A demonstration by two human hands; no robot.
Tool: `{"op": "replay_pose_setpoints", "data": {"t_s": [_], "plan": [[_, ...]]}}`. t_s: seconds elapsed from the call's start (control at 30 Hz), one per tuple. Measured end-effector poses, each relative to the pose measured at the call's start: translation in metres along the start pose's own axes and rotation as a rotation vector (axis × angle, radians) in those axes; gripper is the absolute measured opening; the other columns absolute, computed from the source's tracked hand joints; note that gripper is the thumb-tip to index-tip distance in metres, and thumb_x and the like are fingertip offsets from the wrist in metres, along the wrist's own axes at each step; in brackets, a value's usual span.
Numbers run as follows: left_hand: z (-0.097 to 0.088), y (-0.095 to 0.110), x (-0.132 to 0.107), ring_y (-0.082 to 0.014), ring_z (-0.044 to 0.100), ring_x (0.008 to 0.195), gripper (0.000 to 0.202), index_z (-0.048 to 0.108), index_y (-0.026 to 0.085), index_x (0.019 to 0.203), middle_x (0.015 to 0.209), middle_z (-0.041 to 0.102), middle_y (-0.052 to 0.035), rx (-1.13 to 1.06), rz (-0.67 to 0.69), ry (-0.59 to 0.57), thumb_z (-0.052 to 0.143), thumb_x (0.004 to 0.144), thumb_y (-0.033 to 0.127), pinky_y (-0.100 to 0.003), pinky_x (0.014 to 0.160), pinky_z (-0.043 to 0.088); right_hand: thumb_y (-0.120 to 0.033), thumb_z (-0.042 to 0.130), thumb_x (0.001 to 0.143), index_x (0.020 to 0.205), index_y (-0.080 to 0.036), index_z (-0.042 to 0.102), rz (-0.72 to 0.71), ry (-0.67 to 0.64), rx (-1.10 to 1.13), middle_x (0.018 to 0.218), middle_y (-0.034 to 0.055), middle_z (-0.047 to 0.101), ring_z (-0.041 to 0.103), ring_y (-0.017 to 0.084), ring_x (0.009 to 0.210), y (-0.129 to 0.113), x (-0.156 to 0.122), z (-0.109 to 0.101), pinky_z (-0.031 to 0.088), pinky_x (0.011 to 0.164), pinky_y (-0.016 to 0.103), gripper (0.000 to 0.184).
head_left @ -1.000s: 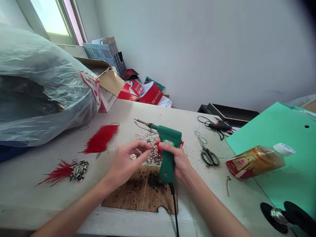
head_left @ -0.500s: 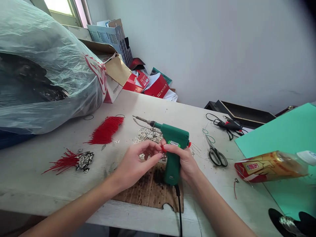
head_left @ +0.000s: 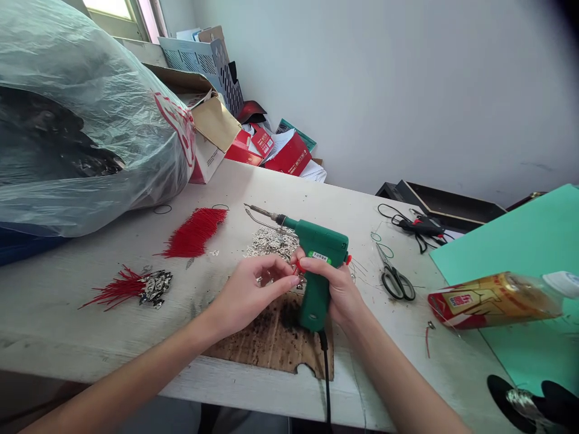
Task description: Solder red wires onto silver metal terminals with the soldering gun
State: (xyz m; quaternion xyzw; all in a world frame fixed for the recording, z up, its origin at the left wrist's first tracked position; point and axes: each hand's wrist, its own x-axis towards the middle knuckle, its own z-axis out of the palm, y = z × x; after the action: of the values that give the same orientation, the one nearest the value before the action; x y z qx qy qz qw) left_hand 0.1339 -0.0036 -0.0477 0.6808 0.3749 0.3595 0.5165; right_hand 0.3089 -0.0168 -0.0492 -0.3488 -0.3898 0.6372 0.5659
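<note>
My right hand [head_left: 337, 289] grips the handle of a green soldering gun [head_left: 316, 256], whose metal tip points left over a heap of small silver metal pieces [head_left: 271, 241]. My left hand [head_left: 248, 292] is pinched closed right beside the gun's red trigger, holding something too small to make out. Both hands hover above a scorched brown board [head_left: 271, 343] at the table's front edge. The gun's black cord [head_left: 325, 386] hangs off the front.
Red tassels [head_left: 194, 232] and a tassel bundle with silver charms [head_left: 136, 288] lie to the left. A large plastic bag [head_left: 81, 120] fills the far left. Scissors [head_left: 395, 278], a black glue gun [head_left: 418, 228], a lying bottle [head_left: 493, 298] and a green sheet [head_left: 520, 253] are on the right.
The view has shifted slightly lower and closer. My left hand's fingers have closed in towards the gun's trigger. My right hand keeps hold of the gun.
</note>
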Motion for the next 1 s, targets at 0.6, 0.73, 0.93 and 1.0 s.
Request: {"op": "replay_pose_setpoints", "data": {"t_s": [0.6,0.73,0.93,1.0], "plan": [[-0.06,-0.02,-0.033,-0.0144,0.061,0.081,0.021,0.072,0.029,0.109,0.092,0.07,0.0021,1.059,0.585,-0.059,0.054,0.102,0.021,-0.038,0.089,0.033,-0.023,0.08,0.081,0.09,-0.02,0.077,-0.076,0.132,-0.027,0.094,0.0032,0.07,0.062,0.017,0.09,-0.006,0.009,-0.016,0.051,0.085,0.03,0.01],[-0.063,-0.023,-0.038,-0.0152,0.06,0.083,0.025,0.071,0.03,0.115,0.094,0.07,0.0008,1.117,0.55,-0.117,0.05,0.104,0.023,-0.039,0.089,0.033,-0.023,0.08,0.08,0.09,-0.02,0.076,-0.071,0.134,-0.036,0.094,0.0032,0.07,0.061,0.017,0.087,-0.006,0.01,-0.015,0.05,0.082,0.03,0.011],[-0.056,-0.014,-0.037,-0.0191,0.061,0.09,0.028,0.07,0.031,0.119,0.103,0.072,-0.0038,1.087,0.448,-0.181,0.049,0.103,0.025,-0.041,0.09,0.037,-0.026,0.08,0.08,0.09,-0.021,0.075,-0.066,0.138,-0.059,0.094,0.0034,0.069,0.062,0.018,0.089,-0.008,0.009,-0.014,0.05,0.085,0.032,0.013],[-0.051,-0.004,-0.054,-0.0203,0.062,0.092,0.026,0.07,0.031,0.119,0.105,0.072,-0.0045,0.98,0.406,-0.143,0.052,0.102,0.025,-0.04,0.09,0.041,-0.027,0.08,0.08,0.09,-0.021,0.075,-0.062,0.141,-0.05,0.094,0.0031,0.069,0.063,0.018,0.089,-0.008,0.009,-0.015,0.05,0.086,0.032,0.013]]}}
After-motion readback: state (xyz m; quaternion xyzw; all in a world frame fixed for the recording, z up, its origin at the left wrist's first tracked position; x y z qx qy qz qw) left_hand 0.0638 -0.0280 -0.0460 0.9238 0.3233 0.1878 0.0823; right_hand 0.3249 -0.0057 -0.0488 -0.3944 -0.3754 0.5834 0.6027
